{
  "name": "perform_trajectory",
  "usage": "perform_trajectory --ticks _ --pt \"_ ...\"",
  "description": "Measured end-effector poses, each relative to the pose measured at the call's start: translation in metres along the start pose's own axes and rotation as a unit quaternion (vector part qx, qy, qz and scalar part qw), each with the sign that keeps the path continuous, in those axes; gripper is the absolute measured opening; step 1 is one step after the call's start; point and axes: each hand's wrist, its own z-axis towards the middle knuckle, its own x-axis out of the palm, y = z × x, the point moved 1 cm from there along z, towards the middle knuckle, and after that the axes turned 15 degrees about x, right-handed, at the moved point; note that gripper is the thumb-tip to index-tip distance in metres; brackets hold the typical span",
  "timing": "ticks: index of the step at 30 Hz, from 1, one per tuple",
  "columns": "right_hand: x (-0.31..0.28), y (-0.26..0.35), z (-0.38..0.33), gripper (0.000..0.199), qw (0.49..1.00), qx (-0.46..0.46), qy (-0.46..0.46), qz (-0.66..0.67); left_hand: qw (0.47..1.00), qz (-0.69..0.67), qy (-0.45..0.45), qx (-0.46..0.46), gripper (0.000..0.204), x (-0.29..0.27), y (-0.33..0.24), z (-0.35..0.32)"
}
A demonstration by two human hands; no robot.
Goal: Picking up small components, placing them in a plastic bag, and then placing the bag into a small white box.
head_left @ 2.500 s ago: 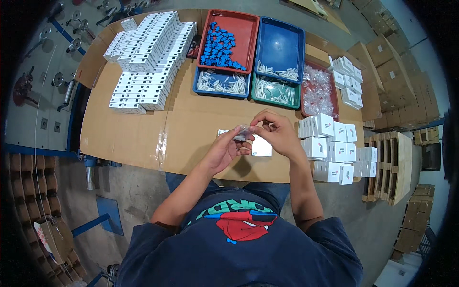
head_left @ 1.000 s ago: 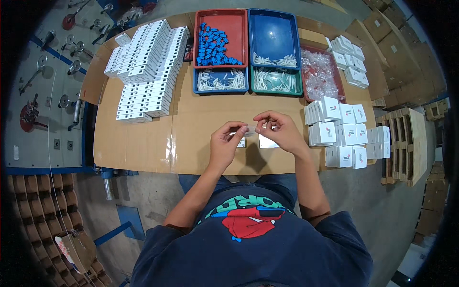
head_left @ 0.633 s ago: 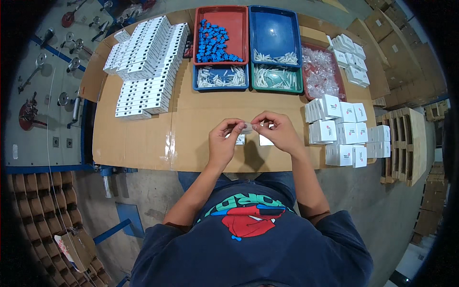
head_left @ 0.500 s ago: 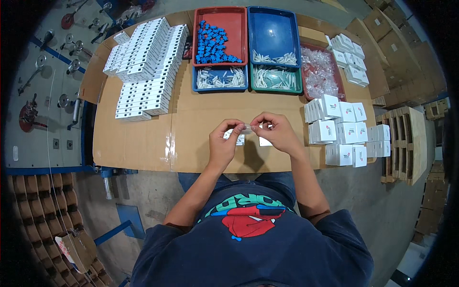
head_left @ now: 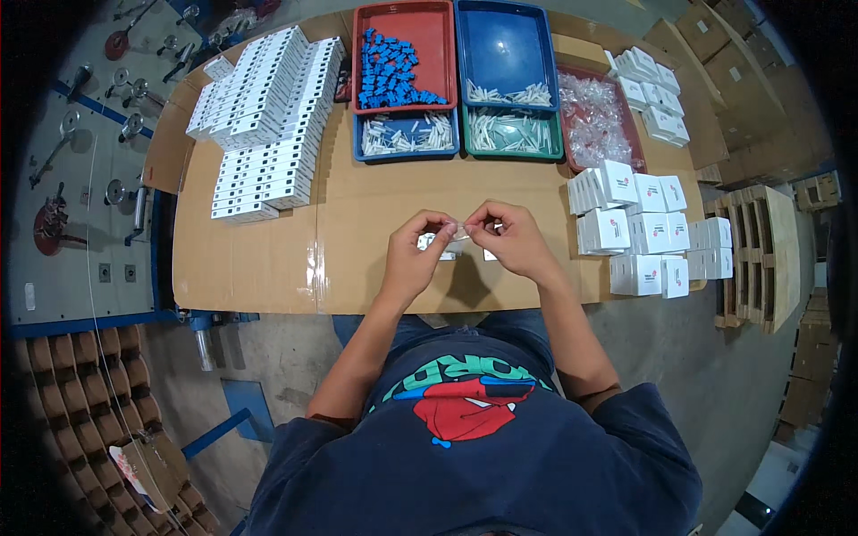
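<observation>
Near the front of the cardboard-covered table, my left hand [head_left: 416, 257] and my right hand [head_left: 517, 243] meet fingertip to fingertip. Both pinch a small clear plastic bag [head_left: 460, 233] between thumb and forefinger. What is inside it, if anything, is too small to make out. Two flat white pieces lie on the cardboard under the hands: one white piece [head_left: 448, 255] shows beside my left fingers, the other [head_left: 490, 255] is mostly covered by my right hand.
Stacked white boxes [head_left: 259, 165] stand left. At the back are a red tray [head_left: 420, 18] of blue parts, plus blue [head_left: 500, 54] and green [head_left: 559, 143] trays with white sticks. A red tray [head_left: 639, 152] holds clear bags. White boxes [head_left: 648, 234] are grouped right.
The view has shifted slightly, moving the trays upward in it. Both hands keep their pinch on the clear bag, with a small shift of the fingers.
</observation>
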Motion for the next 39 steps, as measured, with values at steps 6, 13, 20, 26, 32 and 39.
perform_trajectory --ticks 6,13,20,26,32,39 --pt "0.006 -0.001 -0.001 0.008 1.0 -0.016 -0.007 0.0 0.997 0.064 0.023 0.041 0.01 0.0 -0.004 0.004" --pt "0.0 0.003 0.006 0.008 0.997 0.007 0.066 -0.024 0.977 0.173 0.094 0.081 0.01 -0.008 -0.012 0.008" --pt "-0.001 -0.008 0.016 0.011 0.995 -0.005 0.103 0.001 0.994 -0.064 0.085 -0.026 0.022 -0.023 0.017 0.019" --pt "0.001 -0.034 0.028 0.017 0.995 -0.009 0.102 -0.007 0.929 -0.186 0.149 -0.284 0.055 -0.044 0.033 0.012" --pt "0.012 -0.039 0.034 0.014 0.998 -0.017 0.053 0.028 0.928 -0.168 0.137 -0.304 0.04 -0.056 0.055 0.007" --pt "0.026 -0.069 0.045 0.016 0.993 -0.031 0.001 -0.111 0.983 -0.058 0.061 -0.165 0.022 -0.063 0.082 -0.005"
